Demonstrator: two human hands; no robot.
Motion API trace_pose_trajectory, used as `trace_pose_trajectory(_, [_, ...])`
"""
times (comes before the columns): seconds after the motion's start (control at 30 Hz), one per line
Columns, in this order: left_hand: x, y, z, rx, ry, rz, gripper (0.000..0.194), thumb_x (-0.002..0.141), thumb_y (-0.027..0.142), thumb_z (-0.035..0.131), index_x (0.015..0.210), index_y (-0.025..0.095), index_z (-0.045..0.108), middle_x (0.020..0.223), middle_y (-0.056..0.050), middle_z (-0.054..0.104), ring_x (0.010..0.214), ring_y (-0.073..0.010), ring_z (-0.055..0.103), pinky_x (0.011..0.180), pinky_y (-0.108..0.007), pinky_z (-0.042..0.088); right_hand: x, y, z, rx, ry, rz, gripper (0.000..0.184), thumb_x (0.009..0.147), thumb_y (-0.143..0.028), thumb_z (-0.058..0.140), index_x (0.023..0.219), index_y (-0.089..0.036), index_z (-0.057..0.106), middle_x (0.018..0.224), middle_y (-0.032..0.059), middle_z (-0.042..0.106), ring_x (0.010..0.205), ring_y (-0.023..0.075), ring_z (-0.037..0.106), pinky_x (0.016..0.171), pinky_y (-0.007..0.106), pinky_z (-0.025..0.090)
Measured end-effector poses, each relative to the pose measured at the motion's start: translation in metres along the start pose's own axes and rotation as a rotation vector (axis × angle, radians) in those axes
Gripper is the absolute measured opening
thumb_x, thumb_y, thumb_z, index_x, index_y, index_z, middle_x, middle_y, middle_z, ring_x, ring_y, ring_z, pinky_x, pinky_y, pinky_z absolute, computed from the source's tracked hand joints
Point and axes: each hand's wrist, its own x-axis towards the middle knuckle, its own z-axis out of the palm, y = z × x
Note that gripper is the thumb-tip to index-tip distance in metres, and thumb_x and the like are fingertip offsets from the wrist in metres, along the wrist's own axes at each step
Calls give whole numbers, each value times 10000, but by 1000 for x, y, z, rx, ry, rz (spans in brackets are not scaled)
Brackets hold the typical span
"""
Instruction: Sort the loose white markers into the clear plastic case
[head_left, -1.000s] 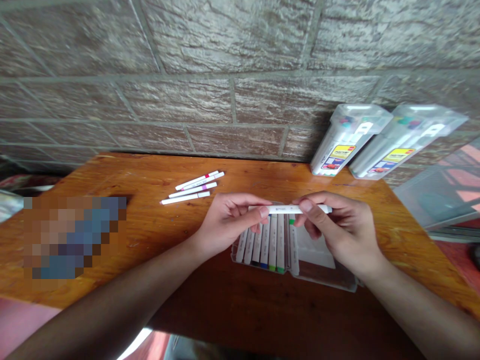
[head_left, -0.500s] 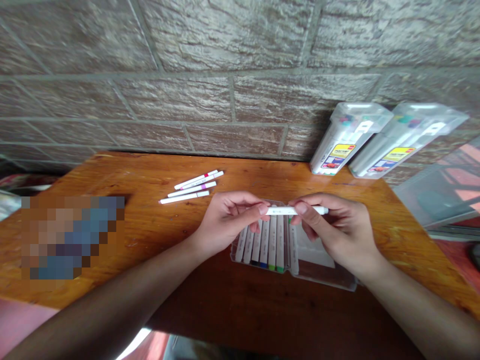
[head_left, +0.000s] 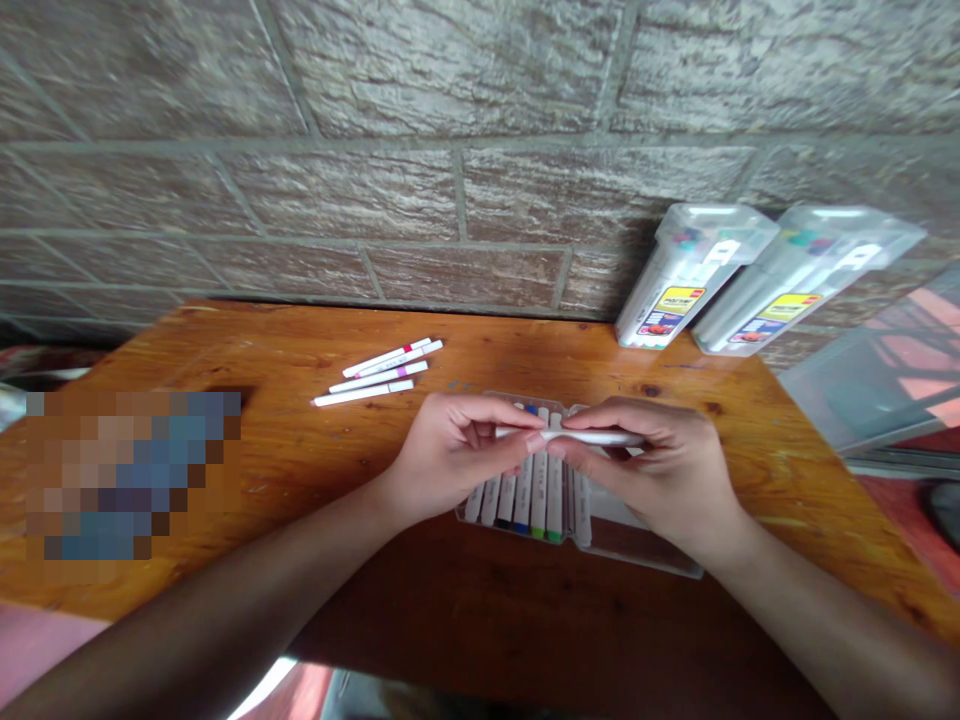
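A white marker (head_left: pixel 596 437) lies level between my two hands, above an open clear plastic case. My left hand (head_left: pixel 469 445) pinches its left part between thumb and fingers. On the other side, my right hand (head_left: pixel 652 455) grips it with thumb and fingertips near the middle, close to the left fingertips. Under the hands, the case (head_left: pixel 637 560) holds several white markers (head_left: pixel 525 490) in a row, some with black, blue and green ends. Another white marker (head_left: pixel 581 510) rests by the hinge. My hands hide the upper part of the case.
Several loose white markers (head_left: pixel 379 378) lie on the wooden table (head_left: pixel 285 470) to the left. Two closed clear marker cases (head_left: pixel 671 290) stand against the stone wall (head_left: pixel 517 200) at the back right. A blurred-out patch (head_left: pixel 142 480) covers something at the left.
My right hand has slid left along the marker, so my fingertips now nearly meet. The marker sits slightly lower, and its right end is now mostly under my right fingers.
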Motion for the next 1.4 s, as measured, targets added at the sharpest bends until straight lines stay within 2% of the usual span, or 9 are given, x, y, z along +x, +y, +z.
trace_pose_trajectory(0.2, [-4, -6, 0, 32, -41, 133, 152, 831, 149, 835, 981, 140, 855, 894, -99, 841, 665, -135, 731, 618, -209, 591, -2, -3, 3, -21, -24, 20, 103, 829, -269, 904, 849, -214, 820, 810, 32, 829, 662, 172, 753, 629, 253, 590])
trace_pose_trajectory(0.37, [-4, -6, 1, 62, -48, 129, 176, 821, 155, 836, 995, 129, 848, 898, -107, 839, 709, -156, 752, 651, -226, 607, -1, -4, 4, 113, -52, 137, 182, 854, -353, 883, 781, -201, 814, 758, 41, 815, 619, 172, 735, 572, 242, 599])
trace_pose_trajectory(0.57, [-5, -6, 1, 64, -44, 110, 157, 835, 208, 846, 978, 143, 855, 870, -98, 829, 672, -148, 720, 634, -232, 601, 2, -5, 5, 313, -79, 217, 218, 753, -366, 961, 801, -200, 829, 778, 31, 829, 670, 188, 781, 659, 247, 661])
trace_pose_trajectory(0.83, [-6, -5, -2, 132, -61, 67, 188, 913, 317, 794, 976, 148, 847, 710, -65, 752, 559, -135, 671, 518, -208, 535, 1, -6, 5, 297, -93, 234, 220, 737, -341, 970, 829, -193, 837, 791, 36, 833, 691, 193, 785, 695, 264, 671])
trace_pose_trajectory(1.07, [-5, -1, 0, 84, -42, 48, 128, 890, 259, 815, 926, 137, 830, 712, -52, 766, 539, -110, 678, 511, -174, 538, 0, -3, 4, 313, -145, 236, 100, 832, -299, 907, 852, -219, 849, 811, 13, 823, 697, 158, 753, 661, 221, 610])
trace_pose_trajectory(1.17, [-4, 0, -1, 73, -33, 54, 119, 887, 247, 815, 915, 132, 828, 701, -52, 766, 534, -112, 681, 509, -177, 545, 1, -4, 4, 310, -145, 240, 132, 826, -330, 909, 861, -217, 849, 818, 21, 827, 706, 174, 763, 676, 246, 627])
trace_pose_trajectory(1.4, [-2, 0, -1, 68, -13, 51, 200, 874, 334, 839, 914, 138, 827, 706, -62, 780, 528, -130, 686, 497, -203, 560, 2, -6, 4, 319, -133, 238, 162, 817, -355, 911, 875, -216, 852, 836, 30, 837, 741, 193, 792, 713, 268, 660])
